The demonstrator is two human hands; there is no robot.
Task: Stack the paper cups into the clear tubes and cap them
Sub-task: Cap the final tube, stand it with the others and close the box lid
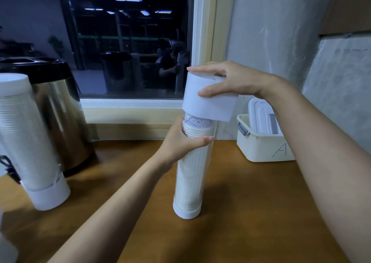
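- standing upright on the wooden counter, the clear tube is full of stacked paper cups and sits in a white base.
- the left hand grips the tube at its upper part, with fingers and thumb curled round it.
- the right hand holds the white cap from above and from the right; the thumb lies on the front wall, the other fingers reach over the flat top.
- the cap is over the top of the tube, a little tilted, and its lower edge is just above the left hand; a cup with blue print shows right under it.
- a second tube, full of cups and capped, stands at the far left, in front of a metal urn.
- a cream box is by the wall, to the right of the tube and behind the right forearm.
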